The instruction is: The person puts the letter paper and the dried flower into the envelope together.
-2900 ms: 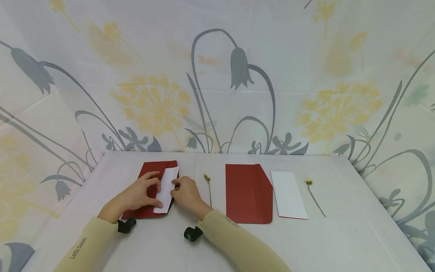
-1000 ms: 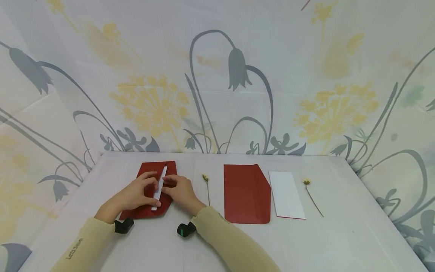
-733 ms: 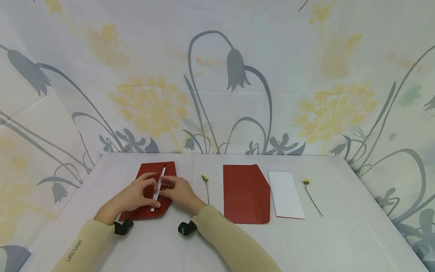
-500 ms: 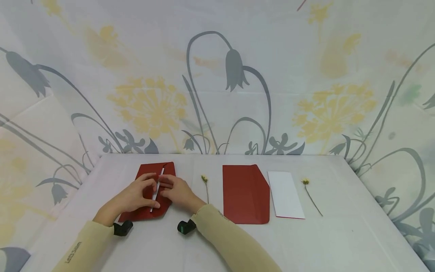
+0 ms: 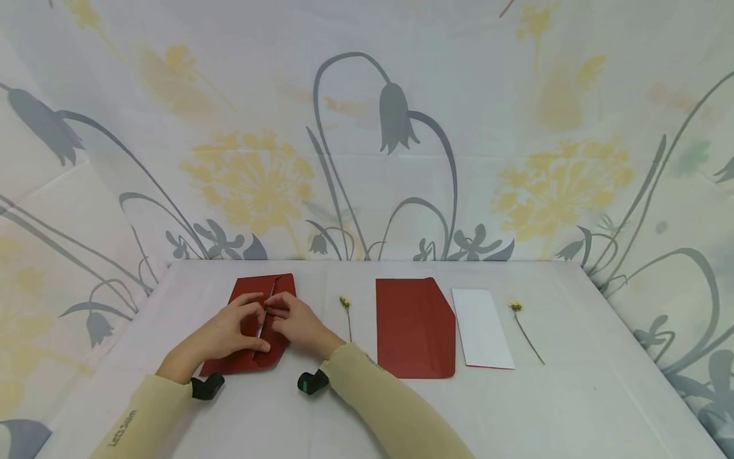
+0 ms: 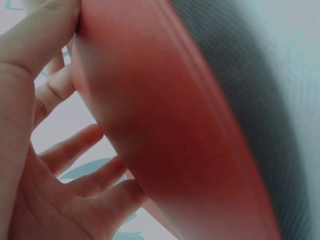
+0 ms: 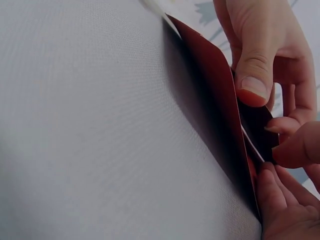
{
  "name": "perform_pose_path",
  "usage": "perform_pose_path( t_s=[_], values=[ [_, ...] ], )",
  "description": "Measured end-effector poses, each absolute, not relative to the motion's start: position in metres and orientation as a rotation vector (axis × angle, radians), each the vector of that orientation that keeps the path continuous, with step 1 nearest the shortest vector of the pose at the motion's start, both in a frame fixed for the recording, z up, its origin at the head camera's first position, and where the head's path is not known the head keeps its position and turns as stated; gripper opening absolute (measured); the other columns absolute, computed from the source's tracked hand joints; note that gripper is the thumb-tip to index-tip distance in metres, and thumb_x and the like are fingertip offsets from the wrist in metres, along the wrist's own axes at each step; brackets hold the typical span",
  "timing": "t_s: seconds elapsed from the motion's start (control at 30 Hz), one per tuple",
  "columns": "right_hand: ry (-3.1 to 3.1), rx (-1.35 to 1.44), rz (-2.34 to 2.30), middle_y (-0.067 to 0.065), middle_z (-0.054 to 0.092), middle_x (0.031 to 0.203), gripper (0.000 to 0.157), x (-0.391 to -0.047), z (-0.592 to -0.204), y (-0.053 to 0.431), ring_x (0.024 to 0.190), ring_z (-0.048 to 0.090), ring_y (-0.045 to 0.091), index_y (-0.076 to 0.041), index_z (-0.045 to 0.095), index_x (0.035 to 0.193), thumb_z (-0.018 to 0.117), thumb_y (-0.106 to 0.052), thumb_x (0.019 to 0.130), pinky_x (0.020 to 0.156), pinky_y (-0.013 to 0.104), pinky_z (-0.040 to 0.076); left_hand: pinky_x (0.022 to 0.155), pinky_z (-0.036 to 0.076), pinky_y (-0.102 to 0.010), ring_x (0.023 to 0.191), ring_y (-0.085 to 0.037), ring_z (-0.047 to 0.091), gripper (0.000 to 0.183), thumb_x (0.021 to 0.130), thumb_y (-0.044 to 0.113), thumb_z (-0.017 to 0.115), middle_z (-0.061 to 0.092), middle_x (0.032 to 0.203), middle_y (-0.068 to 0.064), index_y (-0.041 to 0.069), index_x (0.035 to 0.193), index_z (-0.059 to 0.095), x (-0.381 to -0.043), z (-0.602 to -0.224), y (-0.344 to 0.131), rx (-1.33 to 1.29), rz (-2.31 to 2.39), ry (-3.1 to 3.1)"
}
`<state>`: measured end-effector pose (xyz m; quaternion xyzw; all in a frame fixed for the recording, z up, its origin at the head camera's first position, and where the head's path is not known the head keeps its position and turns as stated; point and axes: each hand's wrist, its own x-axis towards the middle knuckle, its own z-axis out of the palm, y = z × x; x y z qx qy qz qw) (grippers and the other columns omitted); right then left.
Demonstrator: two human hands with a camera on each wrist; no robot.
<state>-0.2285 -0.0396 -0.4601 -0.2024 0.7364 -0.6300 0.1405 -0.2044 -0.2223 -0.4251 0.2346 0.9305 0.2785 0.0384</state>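
A red envelope [image 5: 250,285] lies on the left of the white-covered table, its slot facing right. My left hand [image 5: 229,328] holds the envelope's front panel by the slot, thumb nearer me, fingers farther away. A white card [image 7: 253,143] sits deep in the slot, only a thin edge showing. Around that edge my right hand [image 5: 301,324] pinches with thumb and fingers. In the left wrist view, the red envelope [image 6: 165,130] is bowed up and the left hand's fingertips [image 6: 90,134] touch its edge. How far the card reaches inside is hidden.
Right of the hands lies a dried yellow flower [image 5: 345,303] on a thin stem. Beyond it are a second red envelope [image 5: 415,328], another white card [image 5: 483,328] and a second dried flower [image 5: 516,308]. A flower-printed cloth [image 5: 367,159] hangs behind the table.
The white card has slid leftward into the red envelope, from a wide strip to a thin edge. My right hand has moved left with it; the left hand has stayed nearly in place.
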Motion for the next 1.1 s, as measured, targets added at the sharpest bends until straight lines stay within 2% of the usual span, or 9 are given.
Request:
perform_pose_path(
  t_s=[0.17, 0.47, 0.6, 0.77, 0.9, 1.1],
  values=[
    [2.136, -0.557, -1.828, -0.001, 0.056, 0.122, 0.035, -0.227, -0.4594, -0.0373, 0.114, 0.056, 0.012, -0.009, 0.055, 0.117, 0.056, 0.005, 0.085, 0.086, 0.019, 0.046, 0.092, 0.037, -0.062, 0.123, -0.045, 0.037, 0.039, 0.067, 0.045, 0.08, 0.036, 0.139, -0.02, 0.022, 0.086, 0.055, -0.2052, -0.4259, -0.2215, 0.738, 0.816, 2.864],
    [2.0, -0.601, -1.876, 0.005, 0.051, 0.132, 0.045, -0.2295, -0.4611, -0.0345, 0.118, 0.053, 0.015, -0.007, 0.045, 0.129, 0.052, 0.007, 0.087, 0.092, 0.024, 0.045, 0.095, 0.032, -0.064, 0.126, -0.046, 0.031, 0.024, 0.072, 0.033, 0.08, 0.037, 0.137, -0.025, 0.022, 0.082, 0.062, -0.2015, -0.4229, -0.219, 0.812, 0.796, 2.858],
    [1.982, -0.607, -1.888, 0.007, 0.051, 0.133, 0.047, -0.2296, -0.4607, -0.0332, 0.118, 0.053, 0.014, -0.006, 0.044, 0.131, 0.052, 0.007, 0.087, 0.093, 0.023, 0.044, 0.096, 0.032, -0.062, 0.126, -0.045, 0.031, 0.018, 0.073, 0.032, 0.08, 0.037, 0.137, -0.025, 0.026, 0.078, 0.064, -0.2014, -0.4231, -0.2194, 0.834, 0.779, 2.871],
    [2.007, -0.572, -1.896, 0.005, 0.054, 0.132, 0.045, -0.2283, -0.4604, -0.0327, 0.117, 0.054, 0.013, -0.008, 0.048, 0.129, 0.052, 0.006, 0.087, 0.092, 0.022, 0.044, 0.096, 0.036, -0.058, 0.127, -0.042, 0.034, 0.024, 0.071, 0.04, 0.079, 0.037, 0.138, -0.021, 0.03, 0.074, 0.058, -0.203, -0.4261, -0.2209, 0.837, 0.773, 2.871],
    [2.06, -0.548, -1.869, 0.001, 0.056, 0.128, 0.041, -0.2276, -0.4614, -0.0325, 0.114, 0.056, 0.01, -0.011, 0.052, 0.126, 0.054, 0.003, 0.087, 0.088, 0.019, 0.045, 0.094, 0.037, -0.06, 0.127, -0.043, 0.033, 0.033, 0.068, 0.046, 0.08, 0.037, 0.139, -0.02, 0.027, 0.075, 0.053, -0.2024, -0.4278, -0.221, 0.826, 0.787, 2.854],
    [2.109, -0.527, -1.843, -0.003, 0.059, 0.124, 0.039, -0.226, -0.4617, -0.0316, 0.111, 0.057, 0.008, -0.013, 0.055, 0.124, 0.055, 0.002, 0.087, 0.087, 0.019, 0.045, 0.093, 0.038, -0.059, 0.125, -0.043, 0.035, 0.035, 0.067, 0.043, 0.081, 0.038, 0.138, -0.019, 0.026, 0.074, 0.051, -0.2017, -0.4277, -0.2189, 0.797, 0.741, 2.88]
  ],
)
